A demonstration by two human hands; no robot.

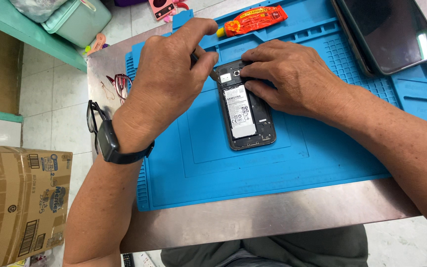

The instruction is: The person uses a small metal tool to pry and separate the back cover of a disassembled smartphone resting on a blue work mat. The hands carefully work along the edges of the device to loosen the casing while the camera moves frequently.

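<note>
An opened smartphone (pixel 247 116) lies back-up on a blue repair mat (pixel 273 163), its white battery and dark frame exposed. My left hand (pixel 166 79) grips a thin dark tool (pixel 208 69) whose tip touches the phone's top left corner. My right hand (pixel 292 81) presses down on the phone's upper right edge, fingers beside the camera module. A dark watch sits on my left wrist.
An orange glue tube (pixel 253 21) lies at the mat's far edge. A dark tablet (pixel 389 32) rests at the top right. Two pairs of glasses (pixel 106 101) lie on the steel table (pixel 273 212) at the left. A cardboard box (pixel 21 202) stands on the floor.
</note>
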